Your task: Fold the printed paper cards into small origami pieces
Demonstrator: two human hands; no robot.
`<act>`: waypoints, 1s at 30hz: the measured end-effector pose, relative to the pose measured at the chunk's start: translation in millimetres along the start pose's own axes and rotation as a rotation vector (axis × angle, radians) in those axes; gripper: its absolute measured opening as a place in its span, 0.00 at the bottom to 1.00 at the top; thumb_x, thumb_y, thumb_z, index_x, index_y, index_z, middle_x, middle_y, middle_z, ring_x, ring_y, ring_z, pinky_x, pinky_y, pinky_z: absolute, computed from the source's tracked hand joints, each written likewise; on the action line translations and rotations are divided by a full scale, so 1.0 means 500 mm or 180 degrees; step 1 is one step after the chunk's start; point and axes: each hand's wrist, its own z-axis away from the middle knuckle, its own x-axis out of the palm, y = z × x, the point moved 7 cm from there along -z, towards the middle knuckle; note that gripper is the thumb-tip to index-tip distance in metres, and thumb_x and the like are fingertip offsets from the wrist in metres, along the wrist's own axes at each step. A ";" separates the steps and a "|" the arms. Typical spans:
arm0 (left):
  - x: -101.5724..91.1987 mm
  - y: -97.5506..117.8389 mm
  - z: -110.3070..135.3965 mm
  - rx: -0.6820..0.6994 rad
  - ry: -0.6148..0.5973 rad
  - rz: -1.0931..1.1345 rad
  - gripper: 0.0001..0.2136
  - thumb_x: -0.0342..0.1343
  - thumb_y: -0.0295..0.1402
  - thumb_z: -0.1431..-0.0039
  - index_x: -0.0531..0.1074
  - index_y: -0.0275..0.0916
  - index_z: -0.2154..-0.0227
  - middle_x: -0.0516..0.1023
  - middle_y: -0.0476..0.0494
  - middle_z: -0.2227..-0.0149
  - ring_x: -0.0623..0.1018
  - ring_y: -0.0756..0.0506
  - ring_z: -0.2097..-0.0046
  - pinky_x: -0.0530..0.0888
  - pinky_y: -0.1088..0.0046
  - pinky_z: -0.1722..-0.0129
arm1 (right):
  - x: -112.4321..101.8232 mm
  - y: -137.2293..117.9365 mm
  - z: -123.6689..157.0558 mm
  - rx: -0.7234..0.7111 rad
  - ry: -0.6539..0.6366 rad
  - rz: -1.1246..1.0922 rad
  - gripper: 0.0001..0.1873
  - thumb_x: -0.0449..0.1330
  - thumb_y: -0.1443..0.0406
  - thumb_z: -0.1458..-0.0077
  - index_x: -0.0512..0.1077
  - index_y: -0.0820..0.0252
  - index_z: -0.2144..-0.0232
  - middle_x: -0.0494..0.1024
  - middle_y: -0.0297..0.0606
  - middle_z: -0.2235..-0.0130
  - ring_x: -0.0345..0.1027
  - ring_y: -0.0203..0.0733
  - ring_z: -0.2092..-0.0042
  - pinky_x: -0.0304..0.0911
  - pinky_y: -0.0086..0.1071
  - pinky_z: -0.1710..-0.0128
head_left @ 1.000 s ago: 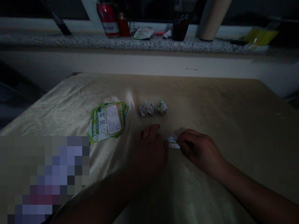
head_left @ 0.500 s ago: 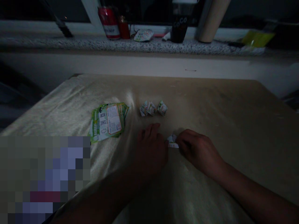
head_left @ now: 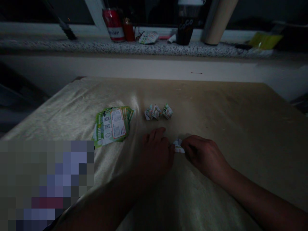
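Note:
A small folded paper piece lies on the cloth-covered table, pinched from both sides. My left hand presses on its left edge with curled fingers. My right hand grips its right edge, fingers closed. Just beyond the hands sit three finished folded paper pieces in a short row. To the left lies a fanned stack of green and white printed slips.
A speckled stone ledge runs along the back, bearing a red can, a small red bottle, a crumpled wrapper, a dark cup, a tan roll and a yellow packet.
Both hands stay pinched on the small paper piece, with only slight finger shifts. The view has tilted a little.

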 end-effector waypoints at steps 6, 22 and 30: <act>0.007 0.004 -0.007 0.0141 -0.0069 0.0408 0.09 0.53 0.33 0.32 0.76 0.37 0.65 0.71 0.35 0.38 0.68 0.36 0.37 0.64 0.49 0.39 | -0.003 0.001 0.000 -0.0029 0.0066 0.0001 0.10 0.55 0.73 0.40 0.74 0.58 0.69 0.78 0.36 0.69 0.72 0.40 0.68 0.63 0.32 0.67; 0.013 0.009 -0.011 0.0082 -0.0005 0.0230 0.09 0.52 0.33 0.32 0.76 0.36 0.63 0.72 0.34 0.38 0.69 0.35 0.37 0.65 0.48 0.39 | -0.001 0.007 -0.005 0.0112 0.0031 0.0044 0.06 0.59 0.72 0.41 0.75 0.58 0.68 0.80 0.36 0.68 0.75 0.42 0.67 0.66 0.33 0.65; 0.017 0.011 -0.005 0.0099 0.0039 0.0181 0.09 0.51 0.34 0.32 0.75 0.36 0.62 0.71 0.33 0.38 0.69 0.34 0.38 0.65 0.47 0.40 | -0.010 0.002 -0.002 0.0114 0.0167 -0.0155 0.04 0.67 0.68 0.44 0.77 0.55 0.64 0.82 0.35 0.65 0.77 0.42 0.66 0.69 0.33 0.66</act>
